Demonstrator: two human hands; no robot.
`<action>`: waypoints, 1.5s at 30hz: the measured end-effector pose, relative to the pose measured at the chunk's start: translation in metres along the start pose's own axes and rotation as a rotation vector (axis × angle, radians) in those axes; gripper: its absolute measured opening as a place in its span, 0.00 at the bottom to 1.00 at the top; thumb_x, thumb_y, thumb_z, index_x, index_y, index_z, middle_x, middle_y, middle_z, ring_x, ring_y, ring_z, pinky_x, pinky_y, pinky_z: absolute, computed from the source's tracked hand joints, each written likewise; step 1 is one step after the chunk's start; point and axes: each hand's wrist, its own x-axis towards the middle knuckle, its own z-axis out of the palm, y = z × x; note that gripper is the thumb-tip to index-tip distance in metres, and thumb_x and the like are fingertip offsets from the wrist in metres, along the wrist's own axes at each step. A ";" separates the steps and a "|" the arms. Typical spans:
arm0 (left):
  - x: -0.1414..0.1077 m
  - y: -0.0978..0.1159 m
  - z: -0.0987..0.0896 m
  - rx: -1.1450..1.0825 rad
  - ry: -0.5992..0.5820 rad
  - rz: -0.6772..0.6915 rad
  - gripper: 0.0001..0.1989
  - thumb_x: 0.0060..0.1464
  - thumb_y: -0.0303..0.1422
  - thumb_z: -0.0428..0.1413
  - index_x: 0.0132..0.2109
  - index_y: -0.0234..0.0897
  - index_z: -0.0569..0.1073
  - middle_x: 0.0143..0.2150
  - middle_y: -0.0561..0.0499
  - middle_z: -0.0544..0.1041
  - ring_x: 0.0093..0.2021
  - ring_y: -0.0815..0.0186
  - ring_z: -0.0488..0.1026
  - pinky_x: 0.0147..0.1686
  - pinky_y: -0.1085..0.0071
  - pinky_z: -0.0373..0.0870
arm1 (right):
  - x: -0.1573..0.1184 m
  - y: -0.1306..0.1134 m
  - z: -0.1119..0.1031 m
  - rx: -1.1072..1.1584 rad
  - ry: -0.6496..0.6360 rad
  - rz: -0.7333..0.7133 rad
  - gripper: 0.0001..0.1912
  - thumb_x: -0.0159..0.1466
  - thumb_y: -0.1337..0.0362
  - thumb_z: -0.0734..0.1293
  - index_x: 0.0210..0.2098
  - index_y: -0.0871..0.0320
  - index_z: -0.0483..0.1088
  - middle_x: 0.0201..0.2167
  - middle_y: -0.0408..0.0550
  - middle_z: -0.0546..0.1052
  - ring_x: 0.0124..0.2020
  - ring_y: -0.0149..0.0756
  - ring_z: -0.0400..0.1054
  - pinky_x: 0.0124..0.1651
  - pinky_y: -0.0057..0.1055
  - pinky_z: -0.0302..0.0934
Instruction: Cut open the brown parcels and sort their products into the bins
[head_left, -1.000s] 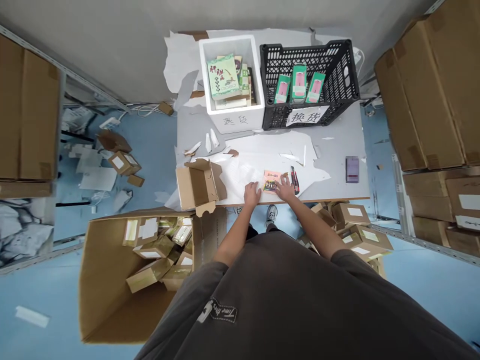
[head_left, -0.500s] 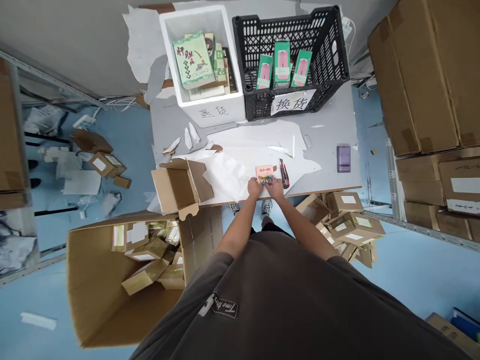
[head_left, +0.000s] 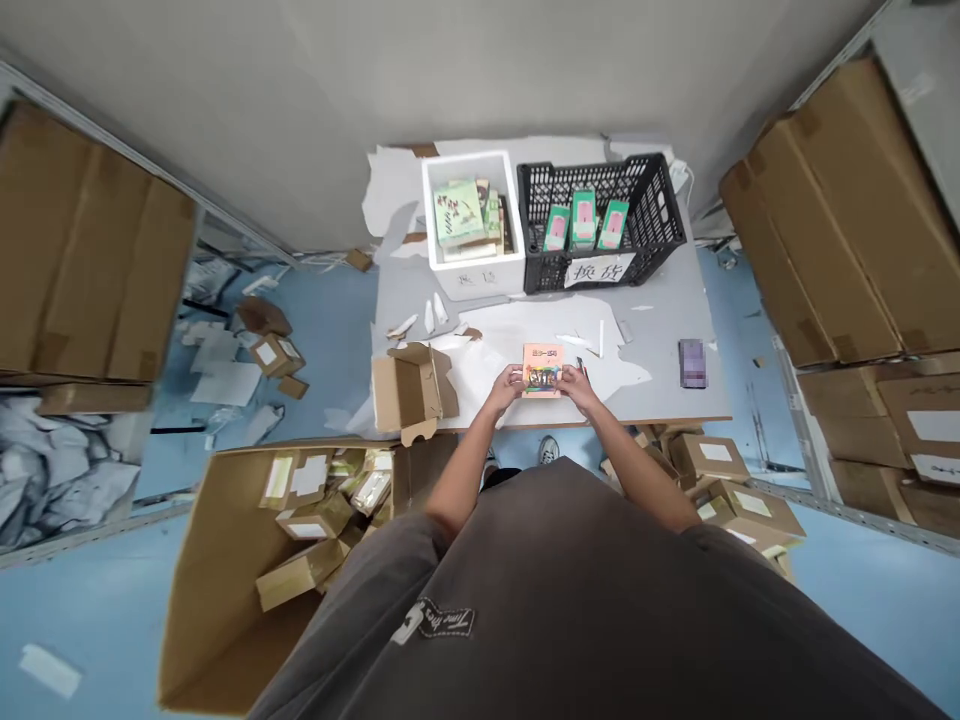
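A small pink book [head_left: 542,356] with a colourful picture on its cover is held up in front of me, its cover towards me. My left hand [head_left: 508,385] grips its left edge, fingers closed. On the opposite edge my right hand [head_left: 576,386] has its fingers closed on the book as well. A red and black utility knife [head_left: 584,369] lies just behind my right hand, which hides most of it. Beyond and left of my left hand stands an open cardboard box [head_left: 411,392] on the table.
A white foam box [head_left: 480,278] of books and a black crate [head_left: 536,270] with several green-and-pink boxes stand at the table's back. A phone-like blurred item [head_left: 692,363] lies right. Below left is a large carton [head_left: 202,560] of parcels; more parcels [head_left: 709,455] lie right.
The book has been raised and tilted, so more of its cover shows. My hands now hold its two sides, farther apart, and the knife is mostly hidden. The camera view has tilted up.
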 end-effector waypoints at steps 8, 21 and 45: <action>-0.045 0.072 -0.044 0.107 0.211 0.240 0.25 0.52 0.35 0.72 0.56 0.42 0.76 0.48 0.47 0.82 0.44 0.61 0.81 0.47 0.64 0.78 | -0.018 -0.090 0.045 0.253 -0.142 -0.123 0.32 0.47 0.51 0.82 0.45 0.49 0.68 0.41 0.42 0.85 0.38 0.40 0.80 0.39 0.34 0.75; -0.078 0.097 0.019 0.158 0.306 0.650 0.35 0.61 0.35 0.68 0.74 0.43 0.73 0.66 0.39 0.77 0.62 0.50 0.80 0.57 0.57 0.81 | -0.047 -0.127 0.076 0.051 -0.148 -0.530 0.37 0.53 0.46 0.82 0.58 0.49 0.75 0.64 0.55 0.78 0.64 0.52 0.74 0.59 0.46 0.76; -0.103 0.132 -0.030 0.083 0.283 0.640 0.28 0.56 0.36 0.73 0.63 0.40 0.81 0.58 0.40 0.83 0.58 0.51 0.81 0.55 0.57 0.82 | -0.057 -0.159 0.079 0.193 -0.132 -0.447 0.33 0.54 0.48 0.82 0.52 0.47 0.68 0.50 0.47 0.83 0.46 0.44 0.81 0.49 0.41 0.78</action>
